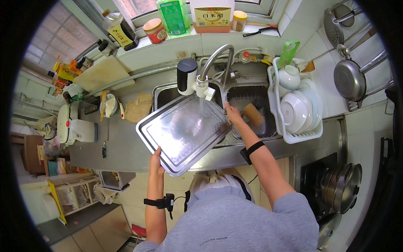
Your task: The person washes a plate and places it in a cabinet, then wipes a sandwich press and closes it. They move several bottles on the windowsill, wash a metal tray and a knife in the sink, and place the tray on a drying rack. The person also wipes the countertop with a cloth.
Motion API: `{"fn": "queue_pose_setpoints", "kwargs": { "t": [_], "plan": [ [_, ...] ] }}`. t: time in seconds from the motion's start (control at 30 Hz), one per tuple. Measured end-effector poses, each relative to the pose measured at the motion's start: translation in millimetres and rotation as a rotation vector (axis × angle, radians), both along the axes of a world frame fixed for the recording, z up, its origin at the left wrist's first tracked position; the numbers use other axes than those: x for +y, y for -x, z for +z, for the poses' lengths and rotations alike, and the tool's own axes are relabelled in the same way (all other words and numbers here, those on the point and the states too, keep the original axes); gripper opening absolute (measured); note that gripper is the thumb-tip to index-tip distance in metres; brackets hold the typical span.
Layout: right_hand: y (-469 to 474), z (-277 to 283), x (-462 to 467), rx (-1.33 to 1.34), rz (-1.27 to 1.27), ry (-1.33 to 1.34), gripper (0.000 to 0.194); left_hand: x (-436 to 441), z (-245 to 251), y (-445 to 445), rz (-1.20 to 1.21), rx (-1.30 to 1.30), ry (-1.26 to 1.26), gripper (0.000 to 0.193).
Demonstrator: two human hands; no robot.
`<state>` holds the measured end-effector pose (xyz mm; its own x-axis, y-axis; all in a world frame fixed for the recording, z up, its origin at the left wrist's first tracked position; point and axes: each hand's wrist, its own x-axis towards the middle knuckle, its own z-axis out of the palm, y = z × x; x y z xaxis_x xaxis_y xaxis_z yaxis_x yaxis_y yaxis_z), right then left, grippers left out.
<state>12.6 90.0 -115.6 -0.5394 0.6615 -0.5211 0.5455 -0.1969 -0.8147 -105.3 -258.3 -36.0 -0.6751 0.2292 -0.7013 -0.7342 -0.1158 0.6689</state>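
A rectangular stainless steel tray (182, 132) lies tilted over the left sink basin and the counter's front edge. My left hand (156, 162) grips its near left edge, thumb on the rim. At its right edge, my right hand (232, 114) holds the rim, with some fingers hidden underneath. Water from the white filter tap (201, 86) runs onto the far part of the tray. A brown sponge (252, 115) rests in the right sink basin (239, 94), beside my right hand.
A white dish rack (303, 137) with bowls and plates stands right of the sink. Left of the tray lie a folded tan cloth (138, 108), a peeler-like tool (121, 109) and a bowl (110, 105). The curved metal faucet (220, 50) rises behind the basins.
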Motion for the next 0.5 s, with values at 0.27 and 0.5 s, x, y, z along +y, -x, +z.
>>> {"fn": "queue_pose_setpoints", "kwargs": {
  "t": [0.27,0.5],
  "plan": [
    [11,34,70,-0.344,0.315,-0.736,0.033,0,4,2,0.009,-0.027,-0.029,0.039],
    [24,44,100,-0.425,0.296,-1.052,0.053,-3,15,4,-0.019,0.028,-0.016,0.038]
  ]
}}
